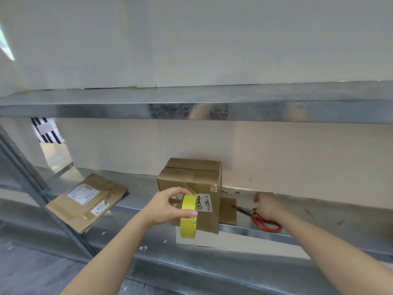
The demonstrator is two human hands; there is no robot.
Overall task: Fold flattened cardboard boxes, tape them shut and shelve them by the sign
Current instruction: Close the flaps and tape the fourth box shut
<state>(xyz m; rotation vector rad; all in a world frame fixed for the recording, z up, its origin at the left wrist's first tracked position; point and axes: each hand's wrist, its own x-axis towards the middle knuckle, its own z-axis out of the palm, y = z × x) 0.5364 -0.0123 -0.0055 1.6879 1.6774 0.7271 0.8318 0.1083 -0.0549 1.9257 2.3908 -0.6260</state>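
Observation:
A folded brown cardboard box (191,177) stands upright on the metal shelf (319,216), its top flaps closed and a white label on its front. My left hand (168,206) grips a yellow roll of tape (188,218) in front of the box. My right hand (268,206) is blurred and reaches down over red-handled scissors (263,222) lying on the shelf to the right of the box; whether it holds them is unclear. A flattened cardboard box (85,201) with labels lies at the left of the shelf, overhanging its front edge.
An upper metal shelf (191,103) runs across above. A grey upright post (32,182) slants at the left. A cream wall stands behind the shelf. A lower metal shelf (191,262) with small tape scraps lies below.

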